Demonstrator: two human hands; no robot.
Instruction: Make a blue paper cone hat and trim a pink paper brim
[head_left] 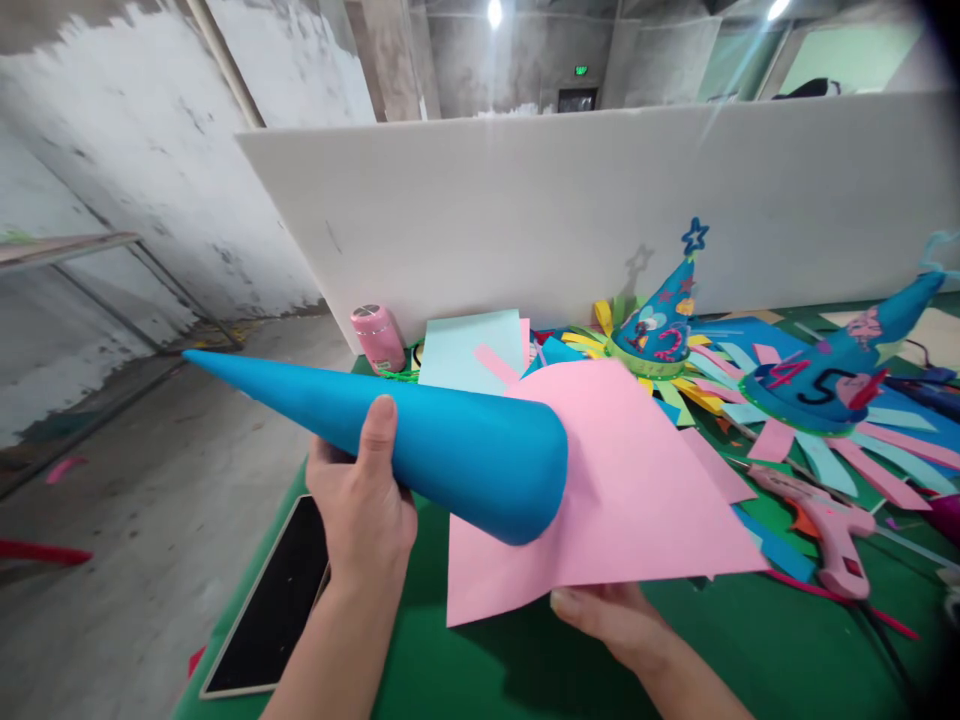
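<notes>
My left hand (364, 495) is closed around a blue paper cone (457, 440), its thumb lying along the near side. The cone is on its side in the air, with the tip to the left and the wide end to the right. Against that wide end stands a pink sheet of paper (637, 470). My right hand (611, 612) holds this sheet from below and behind at its lower edge; the thumb shows, while most of the fingers are hidden by the paper.
Two decorated blue party hats (660, 315) (821, 370) with paper-strip brims stand at the right. A pink glue gun (825, 520) lies nearer. Behind the cone are a light blue sheet (465, 345) and a pink bottle (378, 340). A black tablet-like board (274, 600) lies at the left edge.
</notes>
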